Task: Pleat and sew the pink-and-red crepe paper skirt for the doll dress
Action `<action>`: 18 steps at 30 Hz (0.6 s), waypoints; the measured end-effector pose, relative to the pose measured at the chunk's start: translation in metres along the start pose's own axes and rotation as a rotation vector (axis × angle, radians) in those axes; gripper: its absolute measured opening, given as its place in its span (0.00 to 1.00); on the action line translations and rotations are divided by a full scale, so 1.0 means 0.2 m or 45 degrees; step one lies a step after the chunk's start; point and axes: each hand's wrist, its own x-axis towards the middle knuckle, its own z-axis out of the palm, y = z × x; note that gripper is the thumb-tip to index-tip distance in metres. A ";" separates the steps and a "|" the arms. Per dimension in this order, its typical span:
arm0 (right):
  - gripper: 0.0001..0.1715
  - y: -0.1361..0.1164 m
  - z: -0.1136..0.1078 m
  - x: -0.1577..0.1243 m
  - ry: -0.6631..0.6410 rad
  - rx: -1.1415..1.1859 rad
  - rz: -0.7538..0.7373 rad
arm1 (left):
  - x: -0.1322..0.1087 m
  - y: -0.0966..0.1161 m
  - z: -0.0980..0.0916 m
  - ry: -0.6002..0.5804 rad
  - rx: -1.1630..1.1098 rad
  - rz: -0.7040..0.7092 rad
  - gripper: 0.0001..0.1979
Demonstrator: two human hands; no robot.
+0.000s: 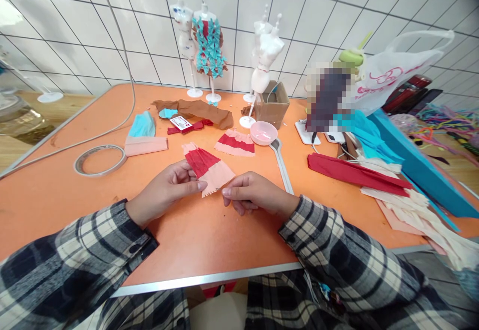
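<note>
My left hand (179,182) grips a piece of crepe paper (209,167), pink with a red band, its lower edge ragged, between thumb and fingers. Close to that piece's right corner is my right hand (258,192), thumb and fingertips pinched together. Whether anything lies in that pinch I cannot make out. A second pink-and-red crepe paper piece (235,143) lies flat just beyond. To its right, a pink bowl (264,133) rests against a grey-white spoon-like tool (281,165).
Mini dress forms stand at the back, one in a turquoise ruffled dress (209,45). A tape roll (100,160) lies left, near a cable. Brown paper (202,113), a small cardboard box (273,105), a red paper strip (355,174) and a blue tray (422,165) surround the work area.
</note>
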 end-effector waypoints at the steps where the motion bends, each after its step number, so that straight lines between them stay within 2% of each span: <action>1: 0.24 0.00 0.00 0.00 -0.001 -0.003 0.002 | 0.00 0.00 0.00 0.002 -0.003 -0.001 0.18; 12: 0.25 0.00 0.00 0.00 0.015 -0.011 0.038 | 0.00 0.00 -0.01 -0.004 -0.045 0.010 0.14; 18: 0.25 0.00 0.00 0.00 0.021 -0.013 0.049 | 0.00 0.00 -0.01 -0.016 0.056 -0.034 0.13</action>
